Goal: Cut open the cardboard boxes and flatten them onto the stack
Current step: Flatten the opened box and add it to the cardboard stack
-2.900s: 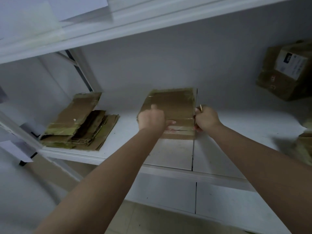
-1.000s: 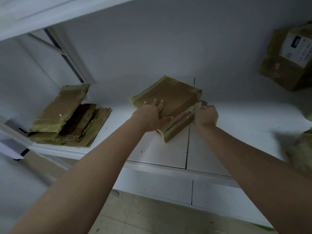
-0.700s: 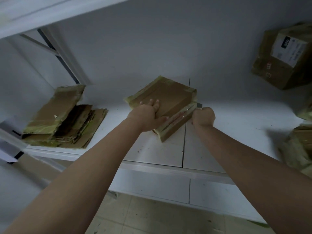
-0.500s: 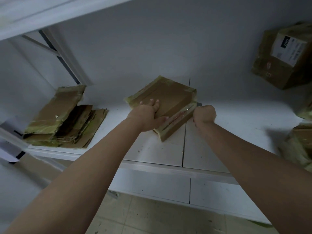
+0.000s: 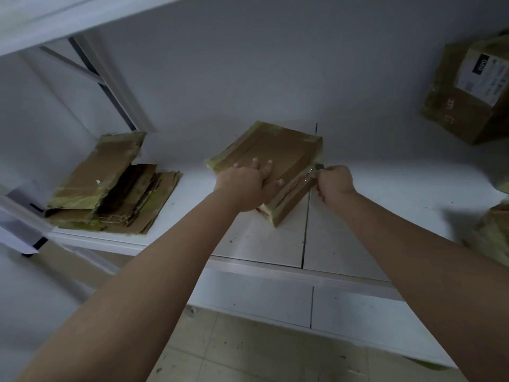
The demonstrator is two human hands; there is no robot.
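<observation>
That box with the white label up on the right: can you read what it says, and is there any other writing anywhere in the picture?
White shipping label on the taped box at upper right: a black patch with pale characters, too blurred to read; the small print below is illegible too.
Red marks on that box's side: too blurred to read.
Box under the left hand, flattened cardboard stack: no text visible.

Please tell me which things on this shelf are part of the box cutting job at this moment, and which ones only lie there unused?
In use:
- flat taped box, pressed down by the left hand
- cutter, gripped by the right hand at the box's right edge
- stack of flattened cardboard, where it goes next

Lying about for now:
- labelled box, far right
- taped box, right edge
</observation>
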